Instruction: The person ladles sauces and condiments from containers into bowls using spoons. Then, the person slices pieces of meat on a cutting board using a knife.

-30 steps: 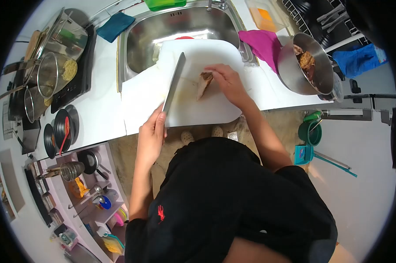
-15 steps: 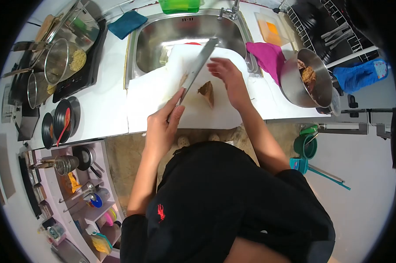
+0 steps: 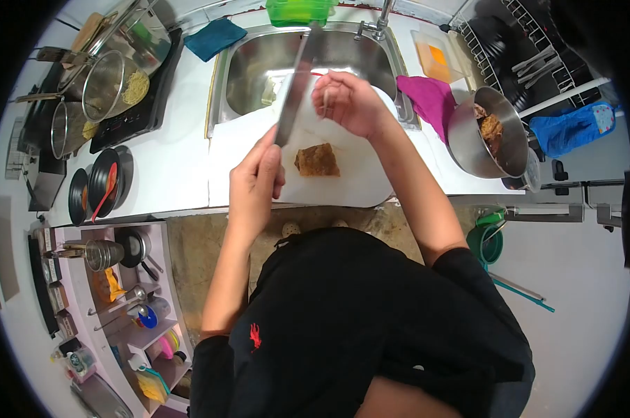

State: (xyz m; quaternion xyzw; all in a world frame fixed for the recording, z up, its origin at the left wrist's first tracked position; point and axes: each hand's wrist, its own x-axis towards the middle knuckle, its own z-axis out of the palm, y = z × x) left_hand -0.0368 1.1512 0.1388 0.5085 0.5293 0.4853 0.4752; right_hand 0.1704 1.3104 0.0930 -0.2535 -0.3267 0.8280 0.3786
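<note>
My left hand (image 3: 256, 177) is wrapped around the handle of a long knife (image 3: 298, 90). The blade points up and away over the sink edge, raised and blurred at its tip. Below and right of it, a brown, roughly rectangular piece of food (image 3: 318, 161), perhaps cooked meat, rests on the white cutting board (image 3: 360, 181). Above the board hovers my right hand (image 3: 350, 104), palm partly turned toward the knife. Its fingers are loosely curled with gaps between them, and I see nothing held in it. Neither hand touches the food.
Behind the board is a steel sink (image 3: 259, 63). A steel pot (image 3: 468, 150) with brown food stands right, beside a magenta cloth (image 3: 426, 101). Black bowls (image 3: 109, 188), one with a red spoon, sit left. Strainers with noodles (image 3: 106, 87) are near the black cooktop (image 3: 144, 104).
The brown piece now lies flatter and broader, further left and nearer me. The knife has swung more upright. My right hand's fingers have curled in, and the view has shifted slightly.
</note>
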